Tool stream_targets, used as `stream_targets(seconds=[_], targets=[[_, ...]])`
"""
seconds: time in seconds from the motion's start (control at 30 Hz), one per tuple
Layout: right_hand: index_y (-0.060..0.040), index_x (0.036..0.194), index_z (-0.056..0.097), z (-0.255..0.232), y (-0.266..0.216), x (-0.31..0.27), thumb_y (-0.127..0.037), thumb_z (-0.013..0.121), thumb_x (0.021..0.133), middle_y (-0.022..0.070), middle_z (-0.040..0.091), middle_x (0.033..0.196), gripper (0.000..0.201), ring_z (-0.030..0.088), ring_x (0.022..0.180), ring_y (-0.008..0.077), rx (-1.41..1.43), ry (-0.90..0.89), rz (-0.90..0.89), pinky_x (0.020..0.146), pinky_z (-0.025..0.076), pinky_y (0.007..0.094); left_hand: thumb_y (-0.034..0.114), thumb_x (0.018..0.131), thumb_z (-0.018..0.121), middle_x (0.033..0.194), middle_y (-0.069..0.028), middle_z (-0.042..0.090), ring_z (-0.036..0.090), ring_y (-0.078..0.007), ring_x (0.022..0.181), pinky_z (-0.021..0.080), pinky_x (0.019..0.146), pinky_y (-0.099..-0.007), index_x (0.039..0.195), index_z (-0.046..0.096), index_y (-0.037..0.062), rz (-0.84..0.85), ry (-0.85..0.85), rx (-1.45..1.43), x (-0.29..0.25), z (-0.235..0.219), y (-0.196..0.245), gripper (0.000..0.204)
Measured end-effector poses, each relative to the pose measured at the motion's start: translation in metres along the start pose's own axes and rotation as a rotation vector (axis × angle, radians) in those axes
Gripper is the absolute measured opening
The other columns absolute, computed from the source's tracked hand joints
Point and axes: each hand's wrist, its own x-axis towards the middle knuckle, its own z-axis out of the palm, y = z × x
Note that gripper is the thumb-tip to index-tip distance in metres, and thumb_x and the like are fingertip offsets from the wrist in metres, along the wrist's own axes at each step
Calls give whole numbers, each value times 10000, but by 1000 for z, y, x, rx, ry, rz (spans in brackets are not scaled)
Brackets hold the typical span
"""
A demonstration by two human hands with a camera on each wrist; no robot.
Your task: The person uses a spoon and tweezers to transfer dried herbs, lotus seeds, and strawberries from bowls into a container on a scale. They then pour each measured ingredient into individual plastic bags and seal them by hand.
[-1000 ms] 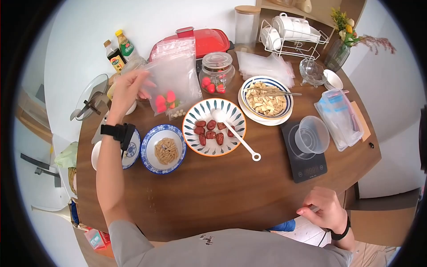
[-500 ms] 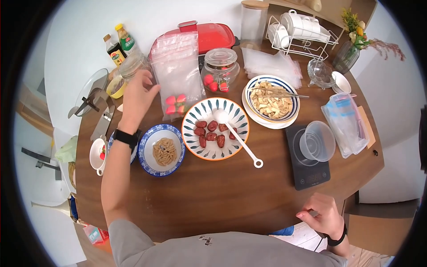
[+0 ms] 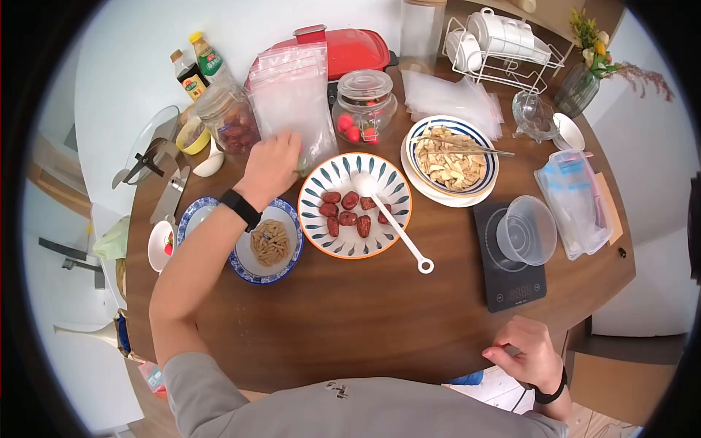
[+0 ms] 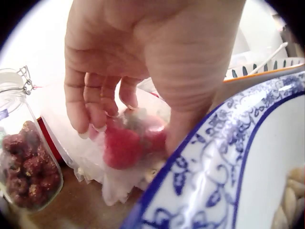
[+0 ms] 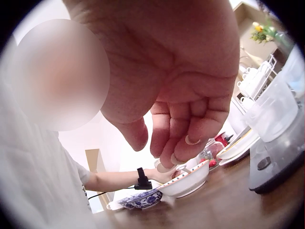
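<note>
In the head view my left hand (image 3: 274, 164) lies over the lower end of clear zip bags (image 3: 292, 102). The left wrist view shows its fingers curled round red strawberries (image 4: 123, 148) inside a bag, the thumb opposite. Close below that wrist is a blue-and-white bowl (image 4: 200, 143) of pale slender pieces. A leaf-patterned plate (image 3: 350, 244) beside the hand carries several dried red dates and a white long-handled spoon (image 3: 398, 230). At the table's front right, my right hand (image 3: 526, 350) is loosely curled with nothing in it.
A jar of dried dates (image 3: 237, 135) stands at the left hand's far side, a strawberry jar (image 3: 365, 109) further right. Sliced pieces fill a striped bowl (image 3: 414, 160). On the right are a scale (image 3: 496, 292), a plastic tub (image 3: 537, 237), more bags (image 3: 573, 204) and a cup rack (image 3: 504, 58).
My left hand has moved right and down from beside the bags onto their strawberry end, uncovering the dried-date jar. My right hand stays about the same. The head view has shifted slightly.
</note>
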Motion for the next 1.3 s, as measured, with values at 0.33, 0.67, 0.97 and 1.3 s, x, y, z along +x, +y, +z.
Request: stream_targets(seconds=[0.33,0.67,0.97,1.3], targets=[[-53,640,589,9,7,-6,-123,827,704,59,530,582,256,505,517,238,111,-15,-14,468,376,345,185,725,736,923,-146,559,625,-346,837,516,664,-441,982,504,46,-180,-105,-235,9,-37,6,373],[-43,660,606,13,-1,-8,-109,812,731,66,536,584,228,512,520,224,189,-9,55,467,382,336,64,768,665,1113,-149,546,631,-359,919,528,738,-451,1130,507,82,-209,412,-164,54,-23,-35,396],[-52,691,553,16,-23,-8,-166,757,809,56,494,578,262,501,529,233,176,7,15,475,368,361,75,822,625,963,-130,558,587,-353,913,501,738,-438,962,521,58,-256,364,-108,48,-2,-58,175],[-53,672,511,30,-48,-11,-229,725,844,72,499,575,327,506,532,250,147,8,-33,467,375,372,135,861,645,1138,-68,547,604,-296,965,490,775,-387,926,646,44,-292,457,-146,17,-29,-53,111]])
